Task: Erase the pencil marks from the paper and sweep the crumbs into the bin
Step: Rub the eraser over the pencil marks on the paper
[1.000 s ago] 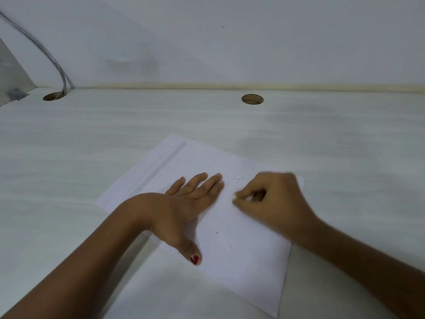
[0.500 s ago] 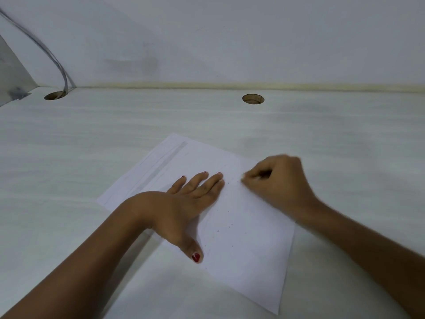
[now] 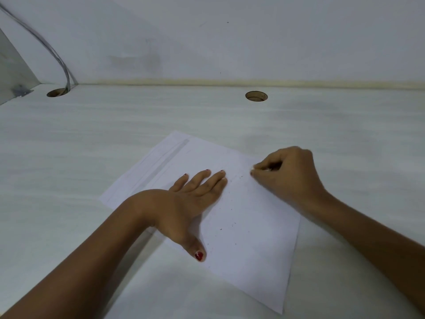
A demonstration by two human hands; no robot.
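So my left hand (image 3: 184, 203) lies flat on the sheet of paper (image 3: 253, 249), fingers straight and close together, thumb stuck out toward me, pinning it to the white desk (image 3: 92, 146). My right hand (image 3: 289, 176) sits just beside it at the sheet's far right edge, fingers curled in and pinching a tiny pale eraser (image 3: 255, 168), mostly hidden, with the tips down on the paper. Dark crumbs (image 3: 233, 224) are scattered over the sheet between my hands and nearer me. Grey pencil marks (image 3: 170, 155) run along its far left side, beyond my left fingertips.
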